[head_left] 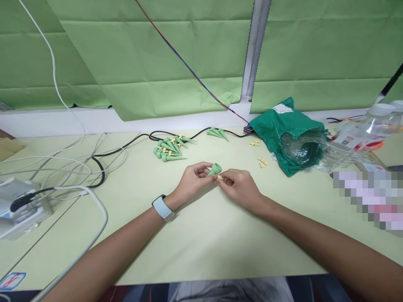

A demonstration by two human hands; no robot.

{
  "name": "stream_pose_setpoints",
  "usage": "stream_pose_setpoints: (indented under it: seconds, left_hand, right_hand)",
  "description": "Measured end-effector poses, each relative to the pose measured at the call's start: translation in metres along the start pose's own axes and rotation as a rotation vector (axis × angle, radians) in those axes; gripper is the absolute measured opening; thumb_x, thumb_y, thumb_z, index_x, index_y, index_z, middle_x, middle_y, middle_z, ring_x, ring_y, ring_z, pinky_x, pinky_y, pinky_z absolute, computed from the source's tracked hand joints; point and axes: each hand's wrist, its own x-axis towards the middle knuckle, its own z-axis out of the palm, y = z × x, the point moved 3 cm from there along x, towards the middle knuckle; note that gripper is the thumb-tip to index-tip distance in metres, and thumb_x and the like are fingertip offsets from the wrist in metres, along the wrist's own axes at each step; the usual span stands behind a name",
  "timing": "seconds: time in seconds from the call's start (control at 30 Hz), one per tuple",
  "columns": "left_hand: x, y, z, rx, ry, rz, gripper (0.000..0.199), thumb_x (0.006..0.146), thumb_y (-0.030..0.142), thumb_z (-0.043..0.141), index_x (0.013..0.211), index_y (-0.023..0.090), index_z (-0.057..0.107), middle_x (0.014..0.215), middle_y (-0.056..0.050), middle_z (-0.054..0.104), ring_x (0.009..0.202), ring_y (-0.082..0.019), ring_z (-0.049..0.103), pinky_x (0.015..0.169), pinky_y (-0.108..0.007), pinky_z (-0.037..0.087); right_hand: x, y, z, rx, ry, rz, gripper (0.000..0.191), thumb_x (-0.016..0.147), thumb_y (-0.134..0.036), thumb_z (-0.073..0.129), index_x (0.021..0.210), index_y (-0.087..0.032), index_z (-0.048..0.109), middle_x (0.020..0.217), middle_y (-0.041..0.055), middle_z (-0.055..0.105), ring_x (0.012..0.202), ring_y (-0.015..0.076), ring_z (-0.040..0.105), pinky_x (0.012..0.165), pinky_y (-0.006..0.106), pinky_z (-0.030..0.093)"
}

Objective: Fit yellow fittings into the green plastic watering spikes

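At the middle of the pale green desk, my hands are together, raised just off the surface with their fingers almost meeting. My left hand pinches a green cone, holding it tilted. My right hand pinches a small yellow part right against the cone, though I can't tell whether the two are joined. Holding them up close like this seems to give both sets of fingers a steady, direct hold on such small pieces.

Ahead of my hands, a pile of cones lies bunched together, many with yellow parts at their wide ends, probably kept close so they are easy to reach. A smaller group of cones sits further right, just beside a black cable. Loose yellow parts lie further right again, near a green bag, which rests against a clear bottle. A watch sits on my left wrist, well clear of the pinch.
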Motion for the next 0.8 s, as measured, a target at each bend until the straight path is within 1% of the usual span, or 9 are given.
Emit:
stream_pose_setpoints:
  seconds: [0.07, 0.2, 0.27, 0.33, 0.47, 0.57, 0.63, 0.73, 0.8]
  left_hand:
    - [0.000, -0.001, -0.001, -0.026, -0.001, 0.003, 0.039, 0.068, 0.033, 0.086, 0.101, 0.017, 0.072, 0.080, -0.002, 0.066, 0.075, -0.016, 0.065, 0.071, -0.028, 0.052]
    - [0.001, -0.002, -0.002, -0.016, -0.076, 0.017, 0.039, 0.075, 0.036, 0.082, 0.106, 0.015, 0.073, 0.087, -0.005, 0.070, 0.082, -0.019, 0.066, 0.078, -0.032, 0.053]
    - [0.001, -0.001, -0.003, 0.025, -0.090, 0.027, 0.040, 0.077, 0.037, 0.080, 0.109, 0.015, 0.074, 0.090, -0.007, 0.071, 0.086, -0.020, 0.065, 0.078, -0.033, 0.052]
    - [0.000, 0.000, -0.002, 0.067, -0.076, 0.037, 0.041, 0.077, 0.037, 0.080, 0.111, 0.015, 0.074, 0.090, -0.007, 0.070, 0.085, -0.020, 0.063, 0.076, -0.032, 0.051]
    - [-0.001, 0.002, 0.000, 0.114, -0.047, 0.065, 0.037, 0.075, 0.034, 0.081, 0.106, 0.015, 0.076, 0.084, -0.006, 0.069, 0.079, -0.019, 0.061, 0.073, -0.031, 0.050]
    - [-0.001, 0.003, 0.001, 0.110, -0.040, 0.071, 0.037, 0.076, 0.035, 0.080, 0.108, 0.016, 0.077, 0.088, -0.007, 0.070, 0.082, -0.019, 0.061, 0.074, -0.031, 0.049]
    - [0.000, 0.002, 0.001, 0.077, -0.063, 0.067, 0.037, 0.079, 0.035, 0.078, 0.110, 0.016, 0.076, 0.090, -0.007, 0.071, 0.083, -0.019, 0.062, 0.074, -0.030, 0.049]
    - [0.001, 0.002, 0.000, 0.031, -0.094, 0.068, 0.033, 0.082, 0.035, 0.076, 0.109, 0.016, 0.076, 0.087, -0.007, 0.072, 0.080, -0.018, 0.062, 0.073, -0.029, 0.049]
    - [0.001, 0.002, 0.000, 0.019, -0.094, 0.068, 0.032, 0.082, 0.034, 0.076, 0.108, 0.015, 0.076, 0.087, -0.007, 0.072, 0.079, -0.018, 0.063, 0.073, -0.030, 0.049]
  right_hand:
    - [0.003, 0.003, 0.000, 0.168, -0.044, 0.116, 0.020, 0.088, -0.031, 0.061, 0.075, -0.020, 0.070, 0.067, 0.0019, 0.064, 0.060, 0.0143, 0.054, 0.057, 0.027, 0.038]
    - [0.008, 0.009, 0.001, 0.520, -0.273, 0.271, 0.031, 0.093, -0.041, 0.055, 0.086, -0.016, 0.073, 0.073, 0.0032, 0.068, 0.053, 0.0116, 0.053, 0.052, 0.025, 0.042]
    - [0.009, 0.011, -0.001, 0.520, -0.309, 0.276, 0.031, 0.092, -0.041, 0.056, 0.086, -0.016, 0.073, 0.073, 0.0038, 0.069, 0.054, 0.0118, 0.054, 0.052, 0.025, 0.043]
    - [0.008, 0.012, -0.002, 0.440, -0.291, 0.249, 0.026, 0.090, -0.037, 0.060, 0.081, -0.016, 0.072, 0.070, 0.0030, 0.068, 0.057, 0.0123, 0.055, 0.053, 0.024, 0.042]
    - [0.005, 0.009, -0.003, 0.210, -0.116, 0.123, 0.022, 0.084, -0.029, 0.066, 0.066, -0.018, 0.061, 0.058, -0.0019, 0.058, 0.055, 0.0107, 0.049, 0.052, 0.023, 0.035]
    - [0.004, 0.009, -0.002, 0.171, -0.025, 0.144, 0.023, 0.083, -0.031, 0.068, 0.066, -0.018, 0.058, 0.059, -0.0022, 0.057, 0.056, 0.0110, 0.049, 0.053, 0.023, 0.035]
    - [0.004, 0.010, 0.000, 0.274, -0.084, 0.210, 0.023, 0.086, -0.037, 0.065, 0.073, -0.018, 0.064, 0.064, -0.0010, 0.061, 0.056, 0.0113, 0.050, 0.053, 0.024, 0.037]
    - [0.005, 0.011, 0.003, 0.442, -0.261, 0.270, 0.029, 0.092, -0.042, 0.056, 0.085, -0.017, 0.070, 0.071, 0.0016, 0.067, 0.053, 0.0114, 0.052, 0.053, 0.025, 0.041]
    - [0.005, 0.012, 0.002, 0.434, -0.238, 0.269, 0.028, 0.090, -0.041, 0.058, 0.081, -0.017, 0.070, 0.069, 0.0011, 0.066, 0.054, 0.0114, 0.051, 0.053, 0.024, 0.040]
